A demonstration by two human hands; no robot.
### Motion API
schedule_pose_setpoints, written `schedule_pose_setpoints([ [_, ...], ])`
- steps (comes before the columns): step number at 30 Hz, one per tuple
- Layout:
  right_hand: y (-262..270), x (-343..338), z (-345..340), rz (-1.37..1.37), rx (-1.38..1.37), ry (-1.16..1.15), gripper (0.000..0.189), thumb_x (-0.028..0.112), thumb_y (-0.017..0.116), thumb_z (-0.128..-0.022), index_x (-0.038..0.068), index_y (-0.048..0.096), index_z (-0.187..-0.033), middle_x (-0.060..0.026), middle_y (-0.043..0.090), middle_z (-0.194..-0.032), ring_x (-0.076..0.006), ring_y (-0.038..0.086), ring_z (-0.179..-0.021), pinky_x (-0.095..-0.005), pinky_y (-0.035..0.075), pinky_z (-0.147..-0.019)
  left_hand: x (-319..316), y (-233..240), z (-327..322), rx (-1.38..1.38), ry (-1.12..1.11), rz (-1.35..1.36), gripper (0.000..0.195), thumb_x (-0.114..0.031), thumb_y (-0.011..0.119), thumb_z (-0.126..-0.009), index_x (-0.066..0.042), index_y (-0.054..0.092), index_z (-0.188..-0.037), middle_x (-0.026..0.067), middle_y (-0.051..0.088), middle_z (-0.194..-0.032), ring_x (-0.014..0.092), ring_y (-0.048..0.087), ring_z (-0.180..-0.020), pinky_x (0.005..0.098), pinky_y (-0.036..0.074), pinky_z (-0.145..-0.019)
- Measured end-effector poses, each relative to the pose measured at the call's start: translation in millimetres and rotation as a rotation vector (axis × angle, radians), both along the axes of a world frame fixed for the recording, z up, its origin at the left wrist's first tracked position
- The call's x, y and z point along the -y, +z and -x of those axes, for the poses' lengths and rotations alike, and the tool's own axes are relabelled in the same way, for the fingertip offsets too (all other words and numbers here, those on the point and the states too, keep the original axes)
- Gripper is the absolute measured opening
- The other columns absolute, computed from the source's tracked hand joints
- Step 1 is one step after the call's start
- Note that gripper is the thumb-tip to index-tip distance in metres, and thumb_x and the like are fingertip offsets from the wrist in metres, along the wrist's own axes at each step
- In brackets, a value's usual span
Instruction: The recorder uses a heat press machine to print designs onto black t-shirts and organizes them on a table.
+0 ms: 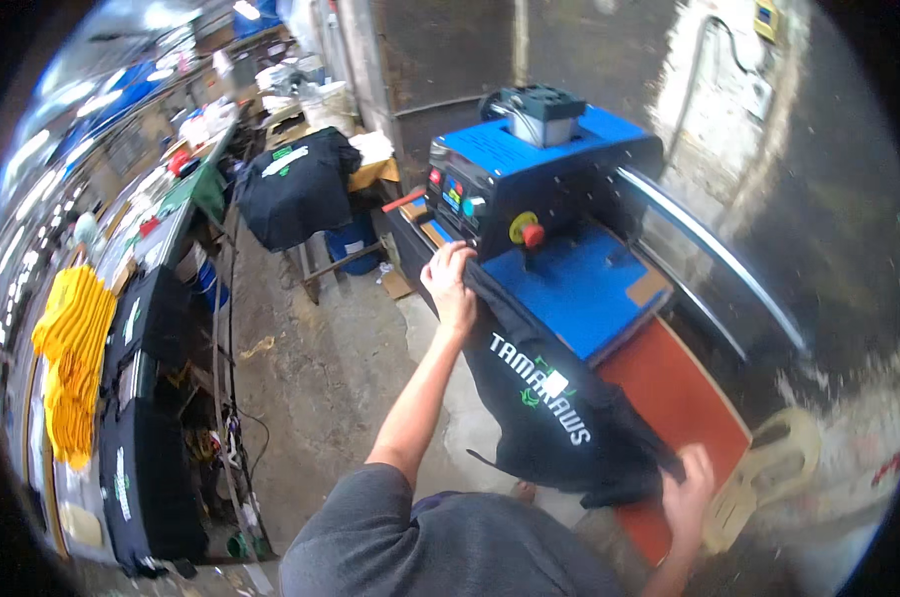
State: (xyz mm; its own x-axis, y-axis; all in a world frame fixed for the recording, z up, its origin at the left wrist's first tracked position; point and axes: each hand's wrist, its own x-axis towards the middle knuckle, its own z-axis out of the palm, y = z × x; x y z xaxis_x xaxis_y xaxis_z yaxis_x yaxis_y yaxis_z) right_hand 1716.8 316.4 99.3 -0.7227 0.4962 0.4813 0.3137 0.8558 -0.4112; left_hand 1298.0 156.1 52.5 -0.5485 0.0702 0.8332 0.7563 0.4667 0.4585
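Note:
A black garment [495,403] hangs stretched between my two hands along the front of a blue heat press. White lettering and a green emblem are printed on it, and a small white square [555,385] covers part of the print. My left hand [451,287] grips the garment's upper left end beside the press's control panel [454,190]. Lower right, my right hand [686,485] holds the other end over a red-orange board [674,388]. Behind the cloth is the press's blue plate [569,287], under the head [539,149]. Fingertips of both hands are partly hidden.
A red knob [533,236] juts from the press, and curved metal rails [718,254] run along its right. Beyond the board stands a beige plastic chair [763,463]. Black printed garments [301,190] and yellow ones [69,366] lie on tables at left.

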Motion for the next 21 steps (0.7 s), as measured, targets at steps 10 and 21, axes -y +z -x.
schedule_pose_setpoints([
  [10,-24,-73,66,0.434,0.038,0.178,0.018,0.01,0.068,-0.081,0.0,0.058,-0.093,-0.0122,0.059,-0.073,-0.0181,0.057,-0.069,-0.0336,0.048,-0.067,-4,-29,48,-0.199,0.073,0.096,0.026,-0.019,0.069,-0.063,-0.006,0.056,-0.082,0.011,0.051,-0.091,0.033,0.048,-0.099,0.0411,0.038,-0.089],
  [21,-15,-73,89,0.453,0.17,0.197,0.019,0.012,0.068,-0.082,-0.001,0.06,-0.092,-0.013,0.059,-0.071,-0.0185,0.056,-0.068,-0.0343,0.047,-0.067,-4,-38,66,-0.249,0.074,0.064,0.023,-0.015,0.07,-0.062,-0.008,0.06,-0.082,0.0111,0.051,-0.094,0.034,0.049,-0.105,0.0415,0.04,-0.089],
])
